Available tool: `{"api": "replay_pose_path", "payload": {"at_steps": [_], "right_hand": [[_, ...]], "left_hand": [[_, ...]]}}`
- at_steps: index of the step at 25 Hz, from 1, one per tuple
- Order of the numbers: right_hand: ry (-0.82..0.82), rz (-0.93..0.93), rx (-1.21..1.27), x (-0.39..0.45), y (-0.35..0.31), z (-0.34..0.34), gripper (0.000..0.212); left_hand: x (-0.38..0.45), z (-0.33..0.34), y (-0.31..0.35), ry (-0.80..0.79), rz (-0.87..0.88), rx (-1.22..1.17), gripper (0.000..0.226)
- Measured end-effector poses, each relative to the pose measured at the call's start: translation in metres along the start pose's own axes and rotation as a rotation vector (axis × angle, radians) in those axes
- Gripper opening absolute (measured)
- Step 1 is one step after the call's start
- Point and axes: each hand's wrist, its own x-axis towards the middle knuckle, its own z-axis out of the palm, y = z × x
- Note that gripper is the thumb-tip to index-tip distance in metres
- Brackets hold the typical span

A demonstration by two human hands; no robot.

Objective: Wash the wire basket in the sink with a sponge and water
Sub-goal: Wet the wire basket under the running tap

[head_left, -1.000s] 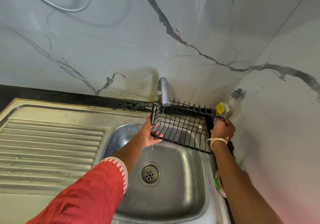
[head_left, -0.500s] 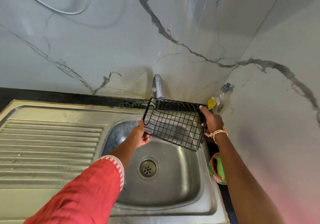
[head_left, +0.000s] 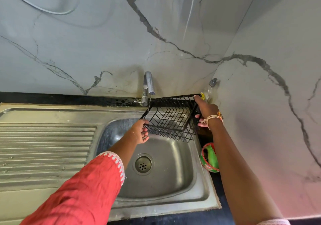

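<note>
wire basket (head_left: pixel 171 118): black, held up between both hands over the back of the sink (head_left: pixel 166 170), tipped so its open side faces the person.
left hand (head_left: pixel 141 131): fingers curled around the basket's near left corner, gripping the wire from below.
right hand (head_left: pixel 205 111): clamped on the basket's right end, forefinger stretched up along the top corner, other fingers wrapped under the frame.
tap (head_left: pixel 148 85): just beyond the left hand, above the basket's left edge, and a thin stream of water is running down onto that edge.
sponge: not visible anywhere, so can't say where it is. There's a round green and red tub (head_left: pixel 210 158) on the dark surface under the right forearm, and it might hold the scrubber, but that's a guess.
bottle (head_left: pixel 209 90): clear pump bottle in the wall corner, right behind the right hand's fingertip.
step: looks like wetting or rinsing under the tap, with both hands busy just holding and angling the basket. No suds that show.
next move: probably the person needs to turn the basket so water reaches the other sides, then free one hand for the sponge. That means the remaining hand has to carry the basket alone, or it gets set down in the sink.
</note>
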Motion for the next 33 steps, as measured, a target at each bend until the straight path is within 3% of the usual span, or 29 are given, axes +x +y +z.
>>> {"api": "replay_pose_path", "payload": {"at_steps": [5, 10, 12, 13, 16, 22, 26, 29, 33], "right_hand": [[-0.129, 0.025, -0.012, -0.008, -0.005, 0.026, 0.048], [-0.270, 0.101, -0.041, -0.005, 0.002, 0.038, 0.055], [-0.353, 0.131, 0.027, -0.003, 0.006, 0.043, 0.058], [-0.403, 0.146, 0.056, -0.002, 0.007, 0.046, 0.054], [-0.487, 0.195, 0.108, 0.002, 0.010, 0.058, 0.025], [-0.433, 0.225, 0.183, 0.021, 0.027, 0.110, 0.017], [-0.425, 0.207, 0.278, 0.023, 0.029, 0.150, 0.010], [-0.461, 0.244, 0.348, 0.025, 0.029, 0.171, 0.012], [-0.465, 0.248, 0.379, 0.040, 0.034, 0.191, 0.015]], "left_hand": [[-0.024, 0.003, 0.004, -0.015, -0.068, -0.174, 0.082], [-0.017, -0.022, -0.001, -0.035, -0.080, -0.337, 0.092], [-0.018, -0.029, -0.003, -0.012, -0.056, -0.378, 0.084], [-0.027, -0.031, -0.002, 0.037, -0.015, -0.392, 0.070], [-0.023, -0.040, 0.009, 0.164, 0.084, -0.502, 0.038], [-0.029, -0.060, 0.034, 0.227, 0.277, -0.613, 0.046], [-0.024, -0.074, 0.058, 0.207, 0.378, -0.669, 0.035], [-0.031, -0.078, 0.067, 0.127, 0.421, -0.604, 0.055], [-0.039, -0.074, 0.067, 0.135, 0.391, -0.561, 0.043]]}}
